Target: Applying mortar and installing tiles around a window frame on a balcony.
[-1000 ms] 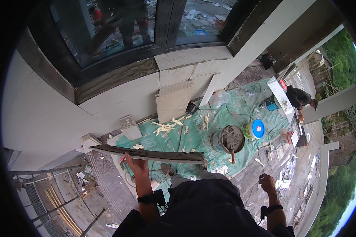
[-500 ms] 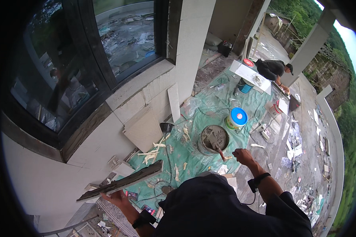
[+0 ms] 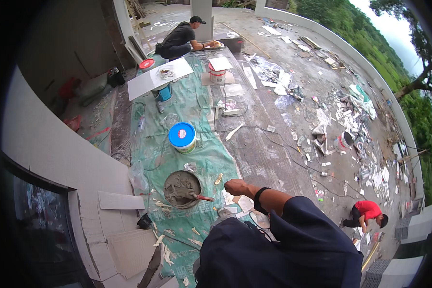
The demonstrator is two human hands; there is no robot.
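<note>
My right hand [image 3: 237,187] is closed in a loose fist over the green sheet, and nothing shows in it. Just left of it, apart from the fingers, is the red handle of a trowel [image 3: 204,198]. The trowel's blade rests in a round bucket of grey mortar [image 3: 181,188]. At the lower left, a long strip [image 3: 151,265] coated with dark mortar shows beside the tiles. My left hand is out of view, so what it touches is hidden.
A lidded blue-and-white pail [image 3: 182,137] stands beyond the mortar bucket. Tiles [image 3: 132,252] lean by the left wall. Cables cross the floor, and scraps [image 3: 341,125] litter the right. A person in black [image 3: 180,41] crouches far off; another in red [image 3: 367,211] bends at right.
The view has swung to the right, bringing the person in red into sight. My left hand has left the picture, and the mortar-coated strip now shows only partly. My right hand remains closed.
</note>
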